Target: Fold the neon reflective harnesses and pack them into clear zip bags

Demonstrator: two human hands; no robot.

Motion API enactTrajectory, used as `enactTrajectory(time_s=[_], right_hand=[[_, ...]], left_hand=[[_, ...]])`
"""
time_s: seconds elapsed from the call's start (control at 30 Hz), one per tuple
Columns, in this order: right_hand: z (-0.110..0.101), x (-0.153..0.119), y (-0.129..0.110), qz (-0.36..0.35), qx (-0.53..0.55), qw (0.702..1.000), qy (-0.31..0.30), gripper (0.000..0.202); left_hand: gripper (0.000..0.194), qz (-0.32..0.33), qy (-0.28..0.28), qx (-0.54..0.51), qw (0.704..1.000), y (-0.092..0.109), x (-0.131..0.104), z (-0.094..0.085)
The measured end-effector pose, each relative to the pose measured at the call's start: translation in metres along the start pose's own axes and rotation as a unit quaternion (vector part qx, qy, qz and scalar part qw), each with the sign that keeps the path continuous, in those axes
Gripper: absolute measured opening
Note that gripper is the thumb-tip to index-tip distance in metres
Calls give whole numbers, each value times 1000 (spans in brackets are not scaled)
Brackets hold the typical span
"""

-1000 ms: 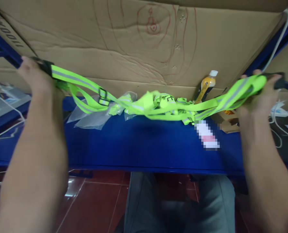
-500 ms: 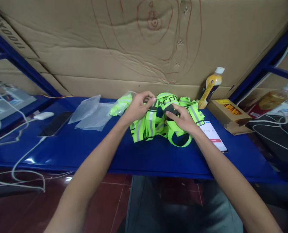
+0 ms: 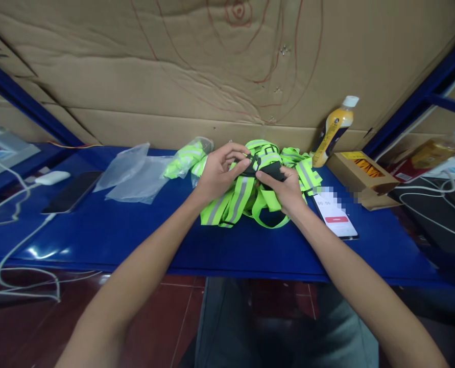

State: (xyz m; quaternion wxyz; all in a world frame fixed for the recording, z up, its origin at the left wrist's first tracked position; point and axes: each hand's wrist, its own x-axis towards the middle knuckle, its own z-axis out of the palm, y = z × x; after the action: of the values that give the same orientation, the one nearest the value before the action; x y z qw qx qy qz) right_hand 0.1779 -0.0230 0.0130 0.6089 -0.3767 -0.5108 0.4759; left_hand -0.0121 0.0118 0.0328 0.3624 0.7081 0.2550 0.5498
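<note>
Here, the green straps [image 3: 231, 204] lie in a messy heap on the blue worktop [image 3: 154, 240], with both hands at the top of it. The fingers of the right hand [image 3: 284, 186] pinch a black piece [image 3: 275, 170] in the heap. The left hand [image 3: 223, 168] has its fingers curled close by, but I cannot tell if they grip anything. The loops cross over each other, so one hard pull could make a knot. A swinging strap could also bump the phone [image 3: 336, 220] just beside the heap.
</note>
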Motion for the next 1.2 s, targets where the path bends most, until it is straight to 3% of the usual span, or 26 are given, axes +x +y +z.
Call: enactTrajectory(time_s=[0.17,0.33,0.5,0.63,0.8,0.97,1.2], right_hand=[[-8,5,1,-33,-33,999,2,39],[-30,13,-15,-101,-134,981,-101,42],[-45,14,-38,-127,-234,931,-250,34],[-51,15,-40,-127,-283,912,-267,32],[-57,17,-40,-136,-327,892,-280,29],[-62,19,-44,-118,-334,890,-287,38],[-57,15,-44,-116,-347,878,-309,30]], left_hand=[[39,-117,-67,-1,991,3,0,-12],[41,-63,-57,77,993,8,5,-36],[38,-65,-189,166,966,21,5,-51],[31,-64,-260,234,935,34,3,-47],[25,-69,-285,248,923,43,1,-35],[27,-79,-314,245,914,38,-1,-32],[33,-61,-313,218,922,31,-3,-26]])
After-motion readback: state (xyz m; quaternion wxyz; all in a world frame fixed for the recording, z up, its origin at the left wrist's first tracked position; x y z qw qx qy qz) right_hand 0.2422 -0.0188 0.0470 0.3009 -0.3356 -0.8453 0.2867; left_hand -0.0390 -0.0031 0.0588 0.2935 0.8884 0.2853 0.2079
